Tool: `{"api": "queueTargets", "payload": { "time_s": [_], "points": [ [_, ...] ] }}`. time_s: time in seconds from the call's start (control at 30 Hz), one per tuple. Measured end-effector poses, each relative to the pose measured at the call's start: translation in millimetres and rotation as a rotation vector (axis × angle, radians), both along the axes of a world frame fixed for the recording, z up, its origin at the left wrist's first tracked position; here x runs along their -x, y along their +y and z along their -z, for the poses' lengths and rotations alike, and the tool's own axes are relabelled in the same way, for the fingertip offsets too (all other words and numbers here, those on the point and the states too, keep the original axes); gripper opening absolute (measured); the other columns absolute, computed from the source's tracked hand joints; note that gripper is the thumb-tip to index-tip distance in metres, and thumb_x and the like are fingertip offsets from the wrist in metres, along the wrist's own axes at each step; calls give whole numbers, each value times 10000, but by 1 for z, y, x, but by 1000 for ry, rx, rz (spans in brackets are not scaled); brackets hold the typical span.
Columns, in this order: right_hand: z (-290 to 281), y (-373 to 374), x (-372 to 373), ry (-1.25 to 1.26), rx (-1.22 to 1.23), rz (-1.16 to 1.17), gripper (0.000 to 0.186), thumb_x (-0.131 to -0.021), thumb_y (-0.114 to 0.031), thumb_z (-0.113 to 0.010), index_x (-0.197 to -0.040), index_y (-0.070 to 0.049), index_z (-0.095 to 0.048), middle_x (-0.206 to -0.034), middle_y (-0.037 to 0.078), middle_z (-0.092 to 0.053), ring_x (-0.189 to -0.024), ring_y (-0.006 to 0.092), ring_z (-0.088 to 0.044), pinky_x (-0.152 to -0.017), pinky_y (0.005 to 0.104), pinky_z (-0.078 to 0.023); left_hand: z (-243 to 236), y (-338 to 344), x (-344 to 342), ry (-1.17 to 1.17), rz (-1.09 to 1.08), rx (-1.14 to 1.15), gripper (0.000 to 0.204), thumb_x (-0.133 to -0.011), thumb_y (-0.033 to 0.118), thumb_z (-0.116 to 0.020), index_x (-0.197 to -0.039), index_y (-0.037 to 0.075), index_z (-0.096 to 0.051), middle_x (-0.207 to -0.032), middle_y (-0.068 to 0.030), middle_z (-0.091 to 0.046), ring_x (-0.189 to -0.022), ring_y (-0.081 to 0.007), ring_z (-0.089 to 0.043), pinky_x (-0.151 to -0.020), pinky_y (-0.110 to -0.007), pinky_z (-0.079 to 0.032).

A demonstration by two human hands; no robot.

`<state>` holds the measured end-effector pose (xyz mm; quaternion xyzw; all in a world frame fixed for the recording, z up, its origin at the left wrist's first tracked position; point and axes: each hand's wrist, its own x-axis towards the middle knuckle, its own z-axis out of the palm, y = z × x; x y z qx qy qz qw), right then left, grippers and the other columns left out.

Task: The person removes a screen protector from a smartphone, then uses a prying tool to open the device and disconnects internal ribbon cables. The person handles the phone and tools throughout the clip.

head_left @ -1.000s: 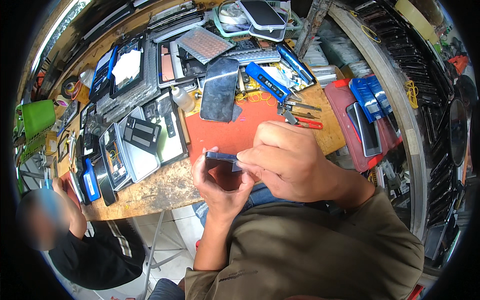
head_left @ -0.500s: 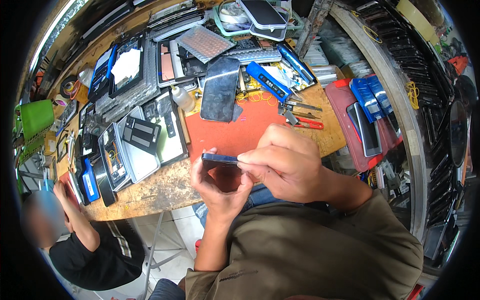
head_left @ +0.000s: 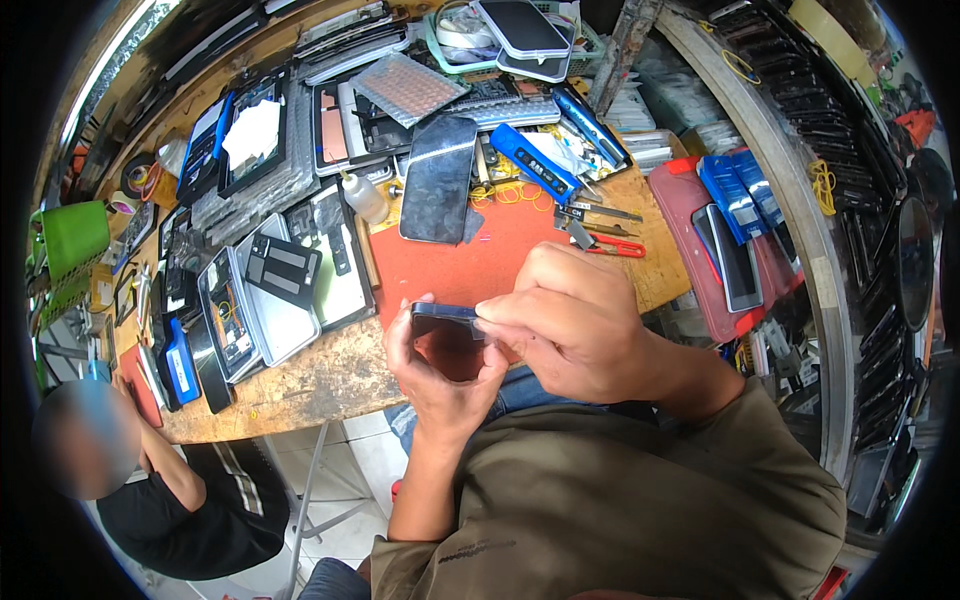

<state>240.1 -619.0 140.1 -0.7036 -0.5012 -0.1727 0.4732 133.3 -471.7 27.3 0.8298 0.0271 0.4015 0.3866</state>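
Note:
My left hand point(head_left: 435, 390) is closed round a dark phone point(head_left: 442, 312), holding it edge-on above the front of the bench, its glossy face reflecting red. My right hand point(head_left: 575, 320) pinches at the phone's right end, thumb and forefinger on what looks like a small thin piece point(head_left: 478, 332); its exact nature is hard to make out. Just beyond my hands lie a red mat point(head_left: 450, 270), a large black glossy panel point(head_left: 437, 180), a white dropper bottle point(head_left: 365, 200) and a red-handled cutter point(head_left: 617, 247).
The wooden bench point(head_left: 300, 397) carries opened tablets point(head_left: 255, 300), stacked parts and blue pouches point(head_left: 535, 165). A red case with phones point(head_left: 690, 260) sits right, beside a metal post and racks point(head_left: 800, 110). A co-worker point(head_left: 190, 510) sits at the lower left.
The phone and both my hands have shifted slightly, left and then back right, with the same grip. The co-worker's arm at the left has moved a little.

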Motion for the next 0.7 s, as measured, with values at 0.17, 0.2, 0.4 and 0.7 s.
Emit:
{"api": "queueTargets", "payload": {
  "time_s": [0.17,0.2,0.4,0.7],
  "points": [
    [9,-3,11,83,-68,31,213,-825,11,-839,-1011,-11,-739,-812,98,-573,-683,257,-596,-579,379,-460,2,2,5,40,-75,-78,1001,-751,233,-939,-1515,-7,-338,-1388,-201,-538,-1313,-388,-535,-1197,-622,-364],
    [11,-3,12,98,-79,30,210,-827,11,-839,-1012,-9,-741,-811,97,-575,-683,255,-596,-575,375,-458,2,2,7,44,-75,-67,1005,-752,249,-943,-1516,-3,-340,-1394,-194,-534,-1324,-388,-523,-1202,-629,-349],
    [9,-4,9,43,-86,-12,205,-835,11,-834,-1019,-4,-743,-821,93,-584,-691,256,-601,-579,374,-461,3,4,12,80,-81,-60,1023,-755,281,-955,-1521,0,-339,-1417,-198,-499,-1347,-397,-487,-1214,-596,-320],
    [28,0,10,170,-109,11,276,-821,-4,-861,-1078,10,-764,-820,103,-635,-675,249,-650,-573,368,-497,6,6,9,84,-94,82,1093,-726,171,-958,-1562,-19,-281,-1505,-207,-383,-1419,-327,-416,-1222,-482,-322]
  ]
}}
